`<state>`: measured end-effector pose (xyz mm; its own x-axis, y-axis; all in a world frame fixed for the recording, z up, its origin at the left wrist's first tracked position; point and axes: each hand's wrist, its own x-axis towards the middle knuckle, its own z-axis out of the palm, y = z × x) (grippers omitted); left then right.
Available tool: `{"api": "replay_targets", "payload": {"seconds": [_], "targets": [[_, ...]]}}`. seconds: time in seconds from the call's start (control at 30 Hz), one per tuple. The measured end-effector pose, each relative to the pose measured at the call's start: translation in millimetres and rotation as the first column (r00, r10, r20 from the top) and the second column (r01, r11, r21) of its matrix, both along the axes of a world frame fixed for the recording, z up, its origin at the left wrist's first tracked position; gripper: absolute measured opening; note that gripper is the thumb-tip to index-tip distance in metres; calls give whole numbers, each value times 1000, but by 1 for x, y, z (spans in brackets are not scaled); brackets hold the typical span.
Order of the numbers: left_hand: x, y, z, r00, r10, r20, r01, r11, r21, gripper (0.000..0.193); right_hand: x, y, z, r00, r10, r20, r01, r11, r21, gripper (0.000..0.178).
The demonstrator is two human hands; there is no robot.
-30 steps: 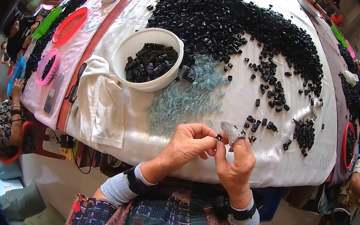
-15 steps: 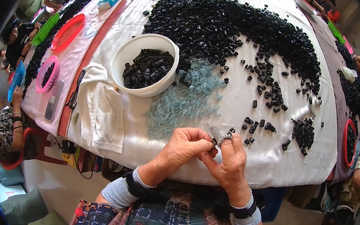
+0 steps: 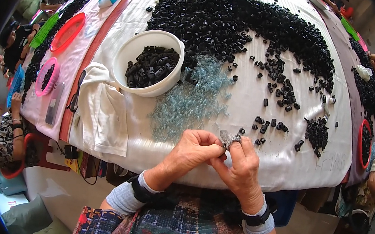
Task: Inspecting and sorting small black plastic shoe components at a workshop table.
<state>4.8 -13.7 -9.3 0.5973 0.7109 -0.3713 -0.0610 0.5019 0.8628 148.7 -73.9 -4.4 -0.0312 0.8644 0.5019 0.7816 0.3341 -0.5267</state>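
Observation:
Close together over the near edge of the cloth, my left hand and my right hand meet at the fingertips. Both are closed, pinching a small black plastic piece mostly hidden by the fingers. A grey, pointed, wrapped-looking covering sits at my right index finger; its exact kind is unclear. Beyond my left hand spreads a heap of small pale metal coil springs. Left of them stands a white bowl of black plastic pieces. Several loose black plastic pieces lie just beyond my right hand.
A large pile of black plastic parts covers the far cloth. A smaller pile of tiny black parts lies right. White fabric hangs over the left edge, near a phone and red tray. People sit at both sides.
The whole view has shifted slightly. My hands stay joined, with the fingertips shifting a little around the small black piece; at the far left a person has straightened up.

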Motion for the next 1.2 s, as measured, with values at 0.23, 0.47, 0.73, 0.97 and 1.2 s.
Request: {"api": "replay_targets", "payload": {"seconds": [0.23, 0.47, 0.73, 0.97, 1.2], "targets": [[0, 1, 5, 999, -14, -30, 14, 1000, -14, 8, -4, -4, -2, 999, -44, -27, 43, 999, -13, 26], [-1, -1, 3, 999, -23, -37, 23, 1000, 19, 14, -1, -2, -4, 999, -32, -27, 33, 998, 51, 26], [-5, 2, 1, 999, 34, 20, -31, 988, -153, 24, 7, -4, -10, 999, -38, -15, 38, 999, 22, 30], [-8, 2, 4, 998, 6, 58, 5, 981, -195, 25, 5, -3, -18, 999, -41, 10, 41, 998, 51, 30], [-3, 4, 8, 992, -89, -85, 90, 996, 6, 21, 5, 0, -13, 998, 0, 57, -7, 994, 107, 22]]}}
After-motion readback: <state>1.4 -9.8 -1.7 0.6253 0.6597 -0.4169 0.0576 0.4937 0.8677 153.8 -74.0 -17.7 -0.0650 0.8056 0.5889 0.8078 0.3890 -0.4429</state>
